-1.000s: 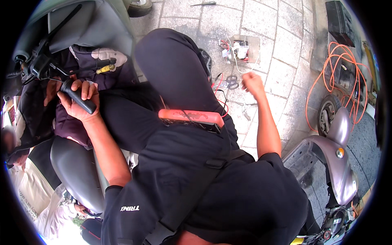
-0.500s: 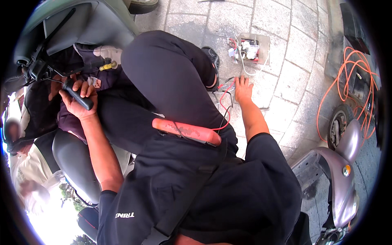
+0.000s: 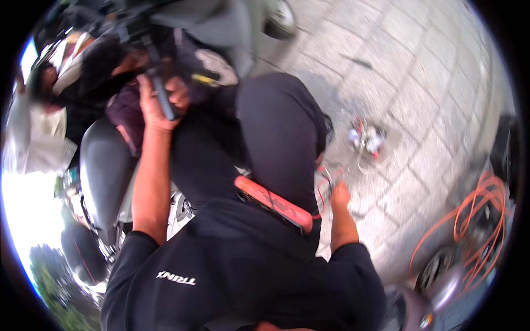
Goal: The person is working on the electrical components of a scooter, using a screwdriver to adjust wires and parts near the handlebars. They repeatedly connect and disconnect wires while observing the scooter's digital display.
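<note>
Your left hand (image 3: 157, 102) had stayed closed around a dark handle-like tool (image 3: 164, 99), its grip wrapped fully about the shaft, held up against the opened dark bodywork of the scooter (image 3: 110, 66) just above its black seat (image 3: 105, 165). Over the last second your view had swung so that this work sat higher and further left in the picture, but the hold itself looked unchanged, so the tool was where you had it and ready to use. Your right hand (image 3: 338, 194) had dropped from the small cluster of parts on the paving (image 3: 367, 138) down to the thin red wires (image 3: 326, 179) beside your knee; it touched them, though blur kept me from telling whether its grip had closed on them or lay loose. A red flat tool (image 3: 273, 203) rested across your lap. An orange cable (image 3: 475, 220) lay coiled well apart at the right.
</note>
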### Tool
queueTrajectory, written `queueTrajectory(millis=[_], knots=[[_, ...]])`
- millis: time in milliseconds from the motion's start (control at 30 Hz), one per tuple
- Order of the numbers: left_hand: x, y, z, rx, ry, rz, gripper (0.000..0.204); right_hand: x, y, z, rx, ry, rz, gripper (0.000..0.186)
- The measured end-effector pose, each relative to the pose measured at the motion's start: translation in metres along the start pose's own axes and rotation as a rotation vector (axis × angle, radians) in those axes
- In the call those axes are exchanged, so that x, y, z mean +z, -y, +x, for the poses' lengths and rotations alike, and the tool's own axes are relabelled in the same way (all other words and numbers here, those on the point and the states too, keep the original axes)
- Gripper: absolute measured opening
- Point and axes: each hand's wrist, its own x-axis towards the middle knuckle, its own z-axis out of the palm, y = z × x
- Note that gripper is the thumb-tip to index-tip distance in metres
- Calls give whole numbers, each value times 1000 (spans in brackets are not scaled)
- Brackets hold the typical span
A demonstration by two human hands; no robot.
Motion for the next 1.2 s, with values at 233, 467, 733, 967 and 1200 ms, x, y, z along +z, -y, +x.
queueTrajectory(millis=[233, 467, 733, 967, 1200], knots=[[-6, 2, -12, -90, 179, -92, 80, 48, -44, 1, -66, 81, 350, 33], [-7, -5, -17, -10, 209, -167, 78, -58, 10, -42, -27, 25, 678, 37], [-6, -3, -32, 46, 155, -139, 70, -188, 36, -121, -72, -12, 802, 39], [-45, 11, -28, -26, 330, -141, 63, -375, 161, -158, -366, -464, 826, 38], [-23, 2, -41, 262, 232, -127, 40, -389, 352, -179, -882, -318, 853, 46]])
